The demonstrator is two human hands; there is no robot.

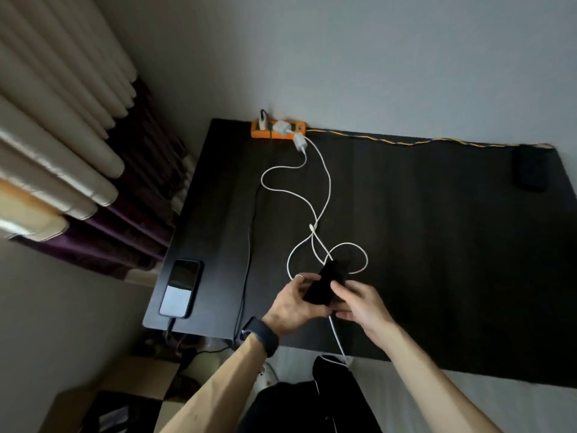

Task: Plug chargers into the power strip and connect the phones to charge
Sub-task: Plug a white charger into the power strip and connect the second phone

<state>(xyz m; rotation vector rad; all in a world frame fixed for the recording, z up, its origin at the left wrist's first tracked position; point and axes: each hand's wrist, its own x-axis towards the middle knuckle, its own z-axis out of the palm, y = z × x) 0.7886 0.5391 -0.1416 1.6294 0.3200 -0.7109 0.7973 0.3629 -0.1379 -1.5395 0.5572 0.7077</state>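
Dark desk (437, 245) by a grey wall (374, 57): near its front edge the left hand (292, 306) grips the black phone (326, 281), the right hand (359, 303) holding its near end where a white cable (334, 334) meets it. Seating the plug seems next; the port is hidden. Looped cable crowds behind, toward chargers (299, 142) in the power strip (261, 135).

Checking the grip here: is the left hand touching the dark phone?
Touching. The head view shows the left hand curled round the edge of the dark phone, and the right hand resting its thumb on it.
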